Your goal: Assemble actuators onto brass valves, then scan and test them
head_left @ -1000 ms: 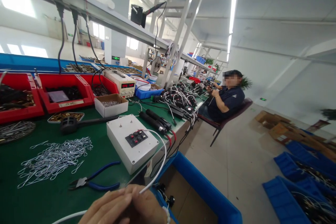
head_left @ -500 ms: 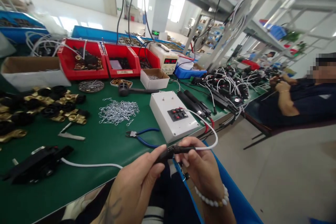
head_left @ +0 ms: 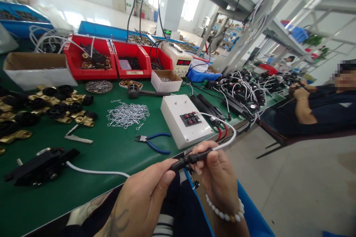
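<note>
My left hand [head_left: 147, 189] grips one black cable connector [head_left: 180, 163], thumb and fingers pressed around it. The other black connector [head_left: 204, 154], on a white cable [head_left: 226, 143], is pinched in my right hand [head_left: 218, 174], which wears a bead bracelet. The two connectors meet end to end; how firmly they are joined cannot be told. That white cable runs to a white box [head_left: 183, 118] with black and red terminals. Another white cable [head_left: 97, 172] leads from a black device [head_left: 40, 166] towards my left hand, which hides its end.
Blue-handled cutters [head_left: 155, 142], a pile of wire clips [head_left: 128, 114] and a black mallet [head_left: 133, 91] lie on the green table. Red bins [head_left: 91, 72] stand behind, brass fittings [head_left: 83, 119] at left. A person [head_left: 319, 109] sits at the right.
The connectors sit slightly higher and further right in view, and more of their joint shows between my hands. My right fingers have shifted a little. The whole view has moved slightly.
</note>
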`<state>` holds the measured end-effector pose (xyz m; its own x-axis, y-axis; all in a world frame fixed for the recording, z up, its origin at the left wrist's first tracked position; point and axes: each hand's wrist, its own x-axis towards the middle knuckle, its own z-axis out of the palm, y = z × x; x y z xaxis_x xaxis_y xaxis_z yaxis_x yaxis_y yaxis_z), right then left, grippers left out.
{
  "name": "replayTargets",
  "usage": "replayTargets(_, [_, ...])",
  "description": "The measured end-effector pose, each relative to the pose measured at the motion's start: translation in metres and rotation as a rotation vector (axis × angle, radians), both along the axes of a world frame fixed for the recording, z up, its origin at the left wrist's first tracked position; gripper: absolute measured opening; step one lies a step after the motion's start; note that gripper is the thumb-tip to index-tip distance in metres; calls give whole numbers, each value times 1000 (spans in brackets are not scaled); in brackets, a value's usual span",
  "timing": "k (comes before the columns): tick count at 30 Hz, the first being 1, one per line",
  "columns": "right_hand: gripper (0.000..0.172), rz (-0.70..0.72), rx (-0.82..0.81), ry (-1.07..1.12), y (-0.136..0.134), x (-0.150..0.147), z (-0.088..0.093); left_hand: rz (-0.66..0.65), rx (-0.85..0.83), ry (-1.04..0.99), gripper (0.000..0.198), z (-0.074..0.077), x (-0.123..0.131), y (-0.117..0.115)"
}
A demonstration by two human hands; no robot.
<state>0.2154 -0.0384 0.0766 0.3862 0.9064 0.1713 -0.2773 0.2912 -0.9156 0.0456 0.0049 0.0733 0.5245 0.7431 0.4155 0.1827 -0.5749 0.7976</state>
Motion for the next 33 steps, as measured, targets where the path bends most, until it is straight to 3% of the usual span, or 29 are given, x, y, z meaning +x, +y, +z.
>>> replayTargets(25, [28,-18,-27,-94,-8,6,-5,58,82,5,17,1,0,-4])
replayTargets(33, [26,16,-53,-17,-9,0,-13,85,236,40,14,-5,8,-7])
